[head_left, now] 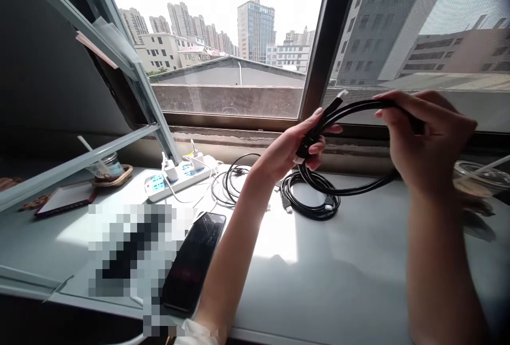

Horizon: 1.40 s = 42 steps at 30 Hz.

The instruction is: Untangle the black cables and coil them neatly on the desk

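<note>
A looped black cable (358, 192) is held up above the table between my two hands. My left hand (297, 146) is closed round one side of the loop and the cable's connector ends, one pointing up toward the window. On the other side, my right hand (426, 132) pinches the top of the loop with thumb and fingers. Beneath the held cable, a coiled black cable (313, 212) with its plugs showing lies on the table. Another loosely coiled black cable (225, 188) lies behind my left forearm, partly hidden by it.
A black phone (195, 265) lies left of my left forearm. Behind it is a white power strip (179, 180) with plugs. A metal frame (149, 95) rises at left. A jar (105, 167) stands at far left, and a lidded container (484, 175) at right.
</note>
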{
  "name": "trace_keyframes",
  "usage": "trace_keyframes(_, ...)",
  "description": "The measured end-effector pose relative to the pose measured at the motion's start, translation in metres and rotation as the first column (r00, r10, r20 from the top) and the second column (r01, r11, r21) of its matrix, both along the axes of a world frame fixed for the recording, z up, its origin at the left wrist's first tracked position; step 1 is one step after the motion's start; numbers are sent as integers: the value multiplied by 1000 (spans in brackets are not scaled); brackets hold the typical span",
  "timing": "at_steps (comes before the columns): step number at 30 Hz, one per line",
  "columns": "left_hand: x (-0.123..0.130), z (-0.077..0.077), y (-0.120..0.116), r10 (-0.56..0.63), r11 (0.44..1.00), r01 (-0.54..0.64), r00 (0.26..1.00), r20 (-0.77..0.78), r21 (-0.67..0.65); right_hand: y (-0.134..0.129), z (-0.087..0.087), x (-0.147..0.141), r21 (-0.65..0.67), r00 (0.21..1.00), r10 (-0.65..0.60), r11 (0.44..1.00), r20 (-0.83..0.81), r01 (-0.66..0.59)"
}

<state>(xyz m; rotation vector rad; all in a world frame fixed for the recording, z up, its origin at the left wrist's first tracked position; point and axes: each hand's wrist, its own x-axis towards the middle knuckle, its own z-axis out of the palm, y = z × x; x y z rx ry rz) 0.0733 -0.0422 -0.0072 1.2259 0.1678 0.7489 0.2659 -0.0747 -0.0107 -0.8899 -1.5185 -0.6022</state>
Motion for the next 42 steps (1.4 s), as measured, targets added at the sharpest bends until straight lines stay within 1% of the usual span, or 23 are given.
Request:
trace_keyframes(2, 1, 0, -1, 9, 1000, -9, 1000, -19, 3, 7, -3, 5, 11, 998, 47, 999, -44, -46)
trace_keyframes(3, 3, -1, 0, 43, 999, -43, 999, -31, 1, 11, -4, 9, 23, 996, 67, 998, -66, -66)
trace_keyframes(5, 4, -3, 4, 159, 987, -159, 987, -35, 5, 19, -7, 18, 57, 991, 81, 996, -111, -75)
trace_keyframes(7, 2, -6, 12, 266, 964, -266, 964, 10, 5, 24, -9, 28, 96, 981, 85, 993, -173, -69)
trace_keyframes(10, -8, -8, 23, 341, 940, -341, 938, 56, -22, 27, -9, 39, 131, 932, 134, 987, -336, -95)
trace_keyframes(12, -14, -6, 25, 377, 926, -377, 926, 15, -21, 25, -8, 39, 130, 888, 206, 977, -411, -167)
trace_keyframes(13, -16, -5, 25, 387, 922, -387, 922, -21, 0, 23, -8, 37, 121, 878, 242, 970, -414, -210)
trace_keyframes(15, -17, -3, 20, 379, 925, -373, 918, -112, 76, 18, -7, 26, 47, 903, 286, 957, -322, -286)
trace_keyframes(16, -16, -2, 17, 352, 934, -335, 921, -167, 123, 15, -7, 19, -11, 927, 286, 955, -243, -298)
trace_keyframes(18, -13, -2, 11, 265, 957, -217, 923, -279, 194, 12, -7, 5, -128, 968, 243, 960, -66, -250)
trace_keyframes(20, -10, -4, 8, 183, 971, -112, 918, -353, 211, 11, -7, -5, -181, 979, 203, 964, 20, -196)
trace_keyframes(21, -8, -5, 8, 166, 974, -96, 918, -361, 204, 11, -8, -8, -199, 981, 191, 963, 34, -181)
trace_keyframes(22, -6, -6, 9, 168, 976, -104, 918, -359, 190, 12, -9, -10, -220, 982, 186, 960, 37, -173)
trace_keyframes(25, 0, -7, 11, 232, 969, -180, 899, -370, 171, 14, -10, -9, -299, 983, 180, 941, 40, -160)
trace_keyframes(27, 3, -6, 10, 306, 946, -220, 851, -427, 240, 13, -10, -7, -364, 976, 216, 911, 22, -193)
trace_keyframes(29, 5, -5, 7, 405, 903, -256, 779, -480, 346, 11, -8, -7, -437, 958, 285, 858, -28, -269)
trace_keyframes(32, 4, -4, 5, 538, 830, -308, 660, -524, 464, 5, -6, -8, -535, 903, 399, 734, -160, -419)
trace_keyframes(34, 2, -5, 8, 582, 800, -323, 622, -524, 505, 3, -5, -10, -582, 871, 432, 655, -235, -482)
trace_keyframes(35, 2, -6, 10, 590, 794, -324, 615, -523, 514, 3, -5, -10, -606, 862, 436, 622, -258, -496)
trace_keyframes(36, 2, -8, 13, 586, 797, -322, 617, -525, 511, 3, -5, -10, -630, 859, 434, 594, -273, -500)
trace_keyframes(38, 2, -11, 19, 550, 824, -318, 648, -527, 469, 3, -6, -9, -669, 862, 417, 557, -287, -492)
trace_keyframes(40, 5, -15, 25, 473, 874, -311, 719, -510, 373, 4, -7, -8, -698, 876, 376, 539, -301, -472)
trace_keyframes(42, 8, -19, 29, 351, 933, -262, 815, -462, 248, 8, -8, -6, -732, 894, 303, 516, -329, -444)
